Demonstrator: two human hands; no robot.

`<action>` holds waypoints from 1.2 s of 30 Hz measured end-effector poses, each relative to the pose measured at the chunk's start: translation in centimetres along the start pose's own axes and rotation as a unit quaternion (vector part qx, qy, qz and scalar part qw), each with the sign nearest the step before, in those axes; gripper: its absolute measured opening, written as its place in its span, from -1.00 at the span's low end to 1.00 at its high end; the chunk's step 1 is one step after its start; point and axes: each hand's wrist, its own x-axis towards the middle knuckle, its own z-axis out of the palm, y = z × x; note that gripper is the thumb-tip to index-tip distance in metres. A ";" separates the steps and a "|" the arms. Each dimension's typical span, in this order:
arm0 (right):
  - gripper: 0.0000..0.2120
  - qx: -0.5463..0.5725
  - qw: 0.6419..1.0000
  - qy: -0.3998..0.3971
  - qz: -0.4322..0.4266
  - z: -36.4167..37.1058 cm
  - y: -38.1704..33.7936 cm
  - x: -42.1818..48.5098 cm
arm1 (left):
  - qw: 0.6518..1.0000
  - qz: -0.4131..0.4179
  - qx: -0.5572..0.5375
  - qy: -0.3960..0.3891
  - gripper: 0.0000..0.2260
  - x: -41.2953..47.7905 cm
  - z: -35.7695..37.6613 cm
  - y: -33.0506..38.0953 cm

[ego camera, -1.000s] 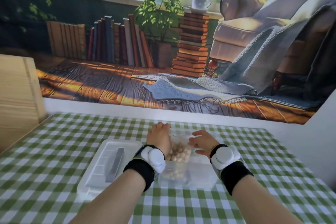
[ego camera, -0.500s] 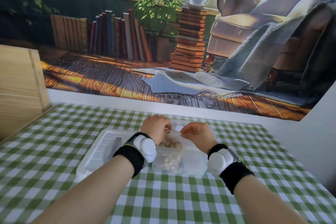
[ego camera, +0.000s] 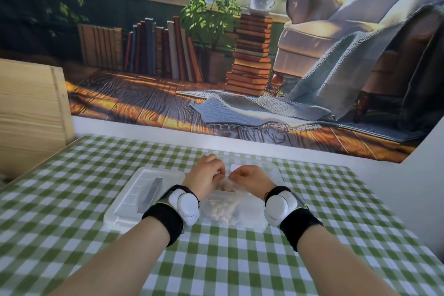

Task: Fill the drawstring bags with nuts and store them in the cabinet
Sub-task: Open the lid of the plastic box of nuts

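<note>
A sheer drawstring bag (ego camera: 222,209) holding pale nuts sits in a clear plastic box (ego camera: 252,222) on the green checked table. My left hand (ego camera: 207,179) and my right hand (ego camera: 249,179) are curled side by side at the bag's gathered top, each pinching it; the fingertips almost meet above the nuts. The bag's mouth is hidden behind my fingers. Both wrists wear black bands with white pods.
The box's clear lid (ego camera: 134,197) lies flat just left of the box, with a grey strip on it. A light wooden cabinet (ego camera: 31,113) stands at the table's far left edge. A printed backdrop (ego camera: 240,55) hangs behind the table.
My hands have drawn together, from spread apart on the bag's mouth to fingertips nearly touching, gathering the bag's top. The view has tilted up a little.
</note>
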 end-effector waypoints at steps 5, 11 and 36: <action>-0.91 -0.022 1.000 -0.016 -0.009 0.1 -0.2 0.1 | 1.000 0.010 -0.018 0.012 -0.93 -0.6 0.2 -0.4; -0.81 -0.168 0.982 -0.064 -0.057 0.4 -0.6 0.2 | 0.999 0.030 -0.030 0.010 -0.92 -0.9 0.1 -1.1; -0.82 -0.234 0.971 0.024 -0.051 -1.4 -1.3 2.9 | 0.991 0.137 -0.012 -0.006 -0.92 -0.1 -2.9 -0.8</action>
